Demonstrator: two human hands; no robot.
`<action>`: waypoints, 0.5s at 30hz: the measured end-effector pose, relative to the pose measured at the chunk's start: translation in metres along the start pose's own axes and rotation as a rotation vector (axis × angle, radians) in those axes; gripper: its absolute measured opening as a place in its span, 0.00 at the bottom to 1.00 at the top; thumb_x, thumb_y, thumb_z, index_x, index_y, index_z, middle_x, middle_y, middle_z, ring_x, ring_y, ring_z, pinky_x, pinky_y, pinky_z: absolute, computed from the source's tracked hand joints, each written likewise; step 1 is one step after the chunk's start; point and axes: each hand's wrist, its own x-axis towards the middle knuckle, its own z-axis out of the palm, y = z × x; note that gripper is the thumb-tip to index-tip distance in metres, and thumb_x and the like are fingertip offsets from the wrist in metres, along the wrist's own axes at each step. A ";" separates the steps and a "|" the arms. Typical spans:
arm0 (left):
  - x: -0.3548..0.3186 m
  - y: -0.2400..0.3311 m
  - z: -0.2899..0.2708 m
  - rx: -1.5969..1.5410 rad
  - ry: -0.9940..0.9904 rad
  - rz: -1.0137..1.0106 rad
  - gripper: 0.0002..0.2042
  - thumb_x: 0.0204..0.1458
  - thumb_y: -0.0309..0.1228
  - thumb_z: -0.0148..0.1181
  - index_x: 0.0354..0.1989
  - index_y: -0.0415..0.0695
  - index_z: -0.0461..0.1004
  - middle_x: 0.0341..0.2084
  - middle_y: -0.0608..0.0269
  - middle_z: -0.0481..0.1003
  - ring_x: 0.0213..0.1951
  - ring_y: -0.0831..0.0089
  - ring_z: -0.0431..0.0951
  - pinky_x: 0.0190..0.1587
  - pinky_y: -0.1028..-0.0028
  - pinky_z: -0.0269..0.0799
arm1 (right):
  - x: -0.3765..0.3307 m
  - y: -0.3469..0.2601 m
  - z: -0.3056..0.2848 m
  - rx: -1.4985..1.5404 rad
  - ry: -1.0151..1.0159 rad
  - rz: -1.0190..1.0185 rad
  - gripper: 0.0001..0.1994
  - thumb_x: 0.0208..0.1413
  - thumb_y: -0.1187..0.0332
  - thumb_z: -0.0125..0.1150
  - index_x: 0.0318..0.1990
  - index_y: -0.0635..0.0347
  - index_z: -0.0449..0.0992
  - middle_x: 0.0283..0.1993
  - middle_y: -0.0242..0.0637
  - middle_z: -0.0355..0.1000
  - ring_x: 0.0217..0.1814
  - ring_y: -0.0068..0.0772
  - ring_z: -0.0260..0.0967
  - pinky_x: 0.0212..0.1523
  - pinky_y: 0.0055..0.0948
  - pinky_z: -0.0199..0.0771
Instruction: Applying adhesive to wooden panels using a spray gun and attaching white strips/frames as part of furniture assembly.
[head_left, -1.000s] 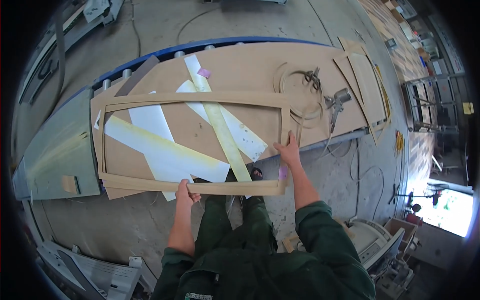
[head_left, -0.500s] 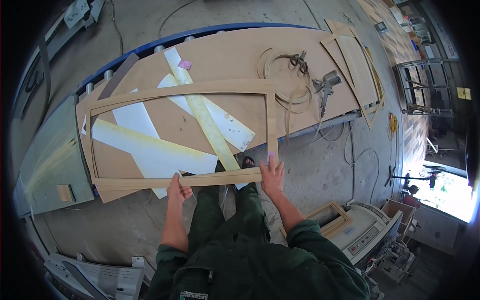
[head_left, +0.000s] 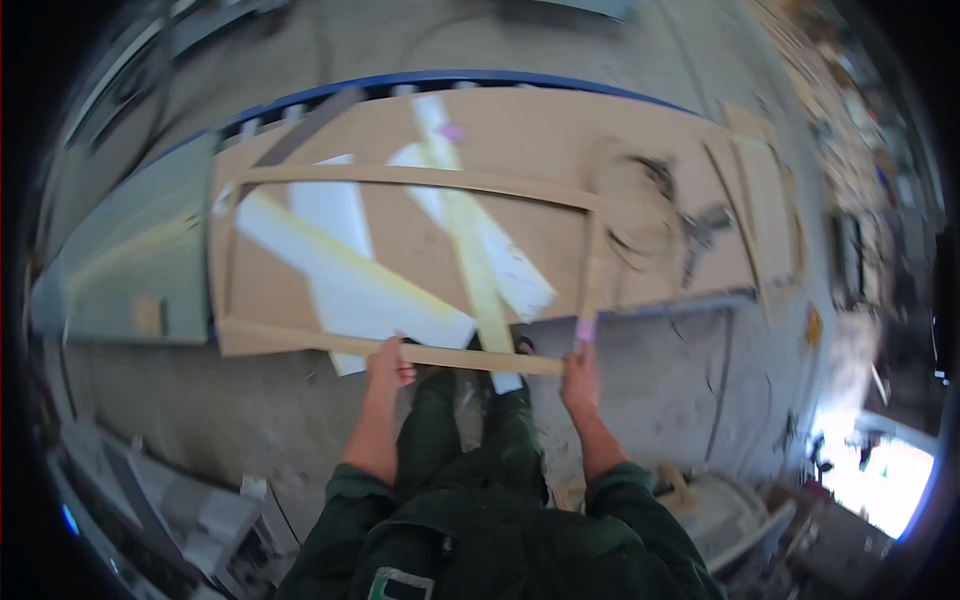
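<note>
A large four-sided frame of thin light-brown wood (head_left: 420, 178) lies level over the board-covered table, its near rail out past the table's front edge. My left hand (head_left: 388, 367) is closed round the middle of that near rail. At the frame's near right corner, my right hand (head_left: 580, 380) is closed on the wood. A pink piece (head_left: 586, 328) sits on the right rail just beyond my right fingers. Under the frame lie white strips (head_left: 345, 270) with yellow stains, and a long yellowish strip (head_left: 470, 250) crosses them. The picture is smeared by motion.
The table is topped by a brown board (head_left: 560, 120). On its right are a coil of thin hose or cord (head_left: 632, 225), scissors (head_left: 657, 175), a spray gun (head_left: 703, 235) and more thin frames (head_left: 765, 200). A green panel (head_left: 120, 260) adjoins it leftward. Machines stand behind me.
The view has swung, so the table appears further right. My right fingers, spread flat on the corner before, are now curled round it. The two near rails that showed apart now look like one.
</note>
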 end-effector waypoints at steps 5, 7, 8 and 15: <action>-0.046 0.022 0.032 0.072 0.076 0.091 0.24 0.48 0.51 0.67 0.26 0.37 0.76 0.17 0.54 0.76 0.16 0.64 0.76 0.19 0.65 0.77 | -0.004 0.020 -0.009 -0.111 0.129 -0.077 0.17 0.45 0.81 0.62 0.46 0.63 0.75 0.69 0.52 0.58 0.61 0.58 0.66 0.59 0.48 0.72; -0.064 0.039 0.030 0.121 0.126 0.065 0.24 0.47 0.51 0.66 0.28 0.36 0.78 0.19 0.54 0.78 0.17 0.65 0.78 0.21 0.67 0.78 | 0.008 0.014 -0.018 -0.086 0.119 -0.092 0.18 0.44 0.81 0.62 0.47 0.62 0.75 0.70 0.50 0.57 0.62 0.58 0.66 0.60 0.48 0.71; -0.070 0.045 0.028 0.190 0.153 0.033 0.25 0.47 0.52 0.65 0.30 0.36 0.81 0.20 0.54 0.80 0.18 0.66 0.79 0.24 0.68 0.80 | 0.013 0.012 -0.021 -0.074 0.110 -0.078 0.20 0.44 0.81 0.62 0.48 0.61 0.75 0.71 0.49 0.56 0.63 0.58 0.65 0.60 0.48 0.71; -0.063 0.070 0.030 0.190 0.135 0.049 0.26 0.48 0.52 0.64 0.32 0.35 0.81 0.20 0.53 0.80 0.18 0.65 0.80 0.23 0.67 0.80 | 0.071 0.000 -0.048 -0.078 0.078 -0.123 0.20 0.44 0.80 0.63 0.48 0.60 0.76 0.68 0.46 0.60 0.58 0.57 0.67 0.58 0.48 0.71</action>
